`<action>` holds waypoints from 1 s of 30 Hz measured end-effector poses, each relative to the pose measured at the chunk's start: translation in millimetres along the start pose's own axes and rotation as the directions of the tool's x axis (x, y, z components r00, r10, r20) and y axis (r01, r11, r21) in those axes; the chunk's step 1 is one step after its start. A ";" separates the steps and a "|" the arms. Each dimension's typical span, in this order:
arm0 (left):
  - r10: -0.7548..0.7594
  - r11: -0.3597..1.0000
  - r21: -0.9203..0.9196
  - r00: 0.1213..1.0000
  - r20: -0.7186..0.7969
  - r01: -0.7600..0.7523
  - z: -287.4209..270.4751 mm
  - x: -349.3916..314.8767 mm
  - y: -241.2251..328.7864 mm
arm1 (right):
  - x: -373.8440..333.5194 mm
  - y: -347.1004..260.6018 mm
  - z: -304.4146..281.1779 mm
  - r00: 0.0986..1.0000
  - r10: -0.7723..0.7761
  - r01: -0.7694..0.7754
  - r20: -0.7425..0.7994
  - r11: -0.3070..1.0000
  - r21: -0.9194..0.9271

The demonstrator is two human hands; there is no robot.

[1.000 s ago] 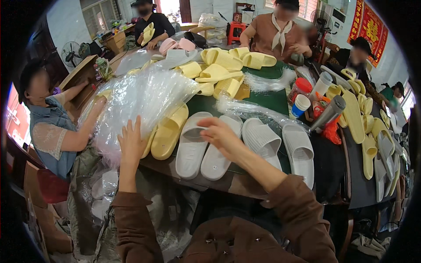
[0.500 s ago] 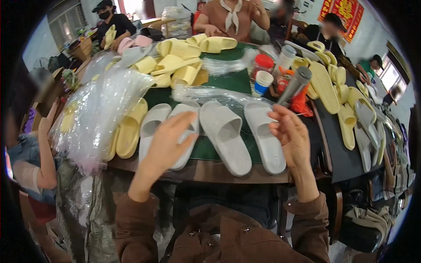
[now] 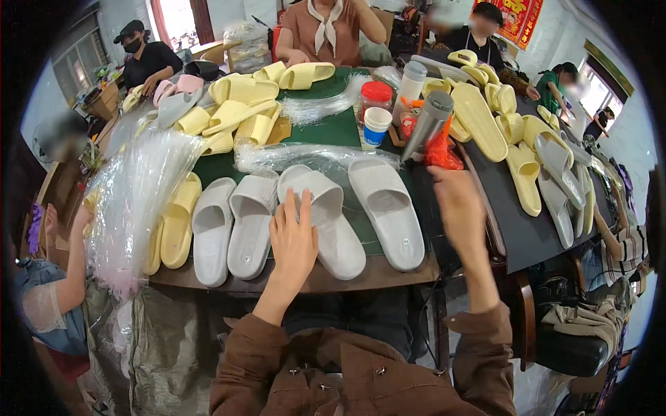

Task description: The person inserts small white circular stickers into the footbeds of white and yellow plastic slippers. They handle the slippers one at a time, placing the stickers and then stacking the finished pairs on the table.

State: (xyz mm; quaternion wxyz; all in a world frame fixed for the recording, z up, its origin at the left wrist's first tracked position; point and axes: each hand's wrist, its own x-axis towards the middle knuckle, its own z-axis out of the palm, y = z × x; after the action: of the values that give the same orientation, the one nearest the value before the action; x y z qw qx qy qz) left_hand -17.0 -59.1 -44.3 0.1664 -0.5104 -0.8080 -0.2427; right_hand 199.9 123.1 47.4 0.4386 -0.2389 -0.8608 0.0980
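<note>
Four-abreast light grey slippers lie at the table's near edge: one grey slipper (image 3: pixel 211 239) far left, another (image 3: pixel 250 232) beside it, a third (image 3: pixel 340 239) in the middle and one more (image 3: pixel 395 229) at the right. My left hand (image 3: pixel 294 239) reaches over the left side of the middle slipper, fingers stretched out, fingertips at its strap; it grips nothing visible. To the right of the rightmost slipper, my right hand (image 3: pixel 458 197) is blurred by motion, just below an orange-red plastic bag (image 3: pixel 442 149). Its fingers cannot be made out.
Clear plastic bags (image 3: pixel 142 201) drape over the left side, beside yellow slippers (image 3: pixel 182 222). More clear bags (image 3: pixel 312 157) lie behind the grey slippers. A paper cup (image 3: pixel 376 127), a red-lidded jar (image 3: pixel 374 97) and a steel flask (image 3: pixel 428 125) stand behind. Co-workers sit around the table.
My left hand has moved from the second slipper from the left to the middle one. My right hand has moved away from the rightmost slipper. The view has shifted to the right.
</note>
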 end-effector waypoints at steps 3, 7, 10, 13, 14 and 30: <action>0.022 1.000 -0.014 0.998 -0.054 -0.023 24.3 -1.2 -16.4 | -19.7 31.3 60.4 0.969 0.133 -0.097 0.210 0.980 -0.176; 0.023 0.995 -0.099 0.997 -0.075 -0.030 26.2 -0.8 -13.1 | -28.0 62.8 97.4 0.913 0.253 -0.181 0.319 0.954 -0.239; -0.005 0.979 -0.205 0.998 -0.063 -0.009 28.7 -2.2 -13.0 | -32.9 62.9 101.6 0.903 0.238 -0.167 0.359 0.962 -0.218; -0.027 0.951 -0.310 0.999 -0.029 0.017 30.5 -12.7 -14.0 | -45.2 29.4 93.7 0.885 0.290 -0.230 0.364 0.952 -0.200; -0.032 0.938 -0.346 0.999 -0.026 0.021 27.9 -12.3 -12.0 | -47.1 23.3 89.2 0.884 0.307 -0.246 0.352 0.947 -0.207; -0.093 0.809 -0.587 0.993 -0.079 0.029 40.3 -18.5 -18.0 | -53.6 18.1 54.5 0.796 0.372 -0.548 0.477 0.778 0.307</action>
State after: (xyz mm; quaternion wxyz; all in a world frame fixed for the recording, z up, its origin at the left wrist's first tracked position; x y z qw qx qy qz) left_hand -26.3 -56.7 -91.1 0.0352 -0.4972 -0.7004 -0.5109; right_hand 188.9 114.4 -29.9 0.2613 -0.3187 -0.7994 0.4372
